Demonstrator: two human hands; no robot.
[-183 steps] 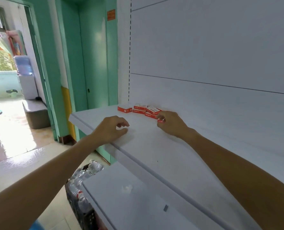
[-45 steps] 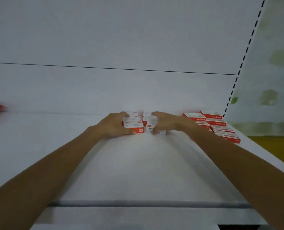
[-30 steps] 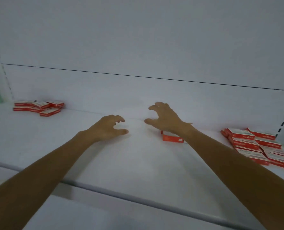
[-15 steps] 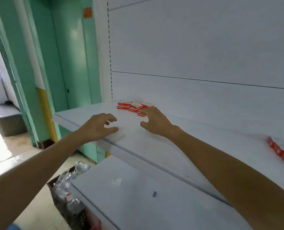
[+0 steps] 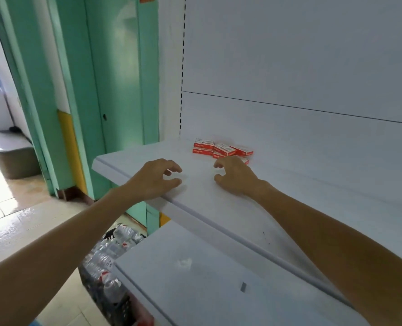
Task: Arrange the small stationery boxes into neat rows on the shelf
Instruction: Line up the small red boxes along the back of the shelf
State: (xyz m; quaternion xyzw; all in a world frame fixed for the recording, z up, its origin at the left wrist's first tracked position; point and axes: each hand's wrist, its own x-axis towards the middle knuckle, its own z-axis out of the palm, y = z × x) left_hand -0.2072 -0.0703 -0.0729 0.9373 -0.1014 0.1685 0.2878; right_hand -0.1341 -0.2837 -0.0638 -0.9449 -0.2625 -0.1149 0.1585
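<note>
Only the arms and hands of the person are in view. The slender left forearm [image 5: 54, 250] and right forearm [image 5: 336, 243] are uncovered from the picture's edge to the wrist. The left hand [image 5: 156, 178] and right hand [image 5: 234, 176] are bare as well. A sliver of blue [image 5: 36, 323] lies at the bottom edge under the left forearm; whether it is clothing cannot be told.

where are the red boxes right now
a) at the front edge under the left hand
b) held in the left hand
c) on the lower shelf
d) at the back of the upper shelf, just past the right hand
d: the red boxes lie clustered near the back panel of the upper shelf, just beyond the right hand; the left hand holds nothing.
</note>
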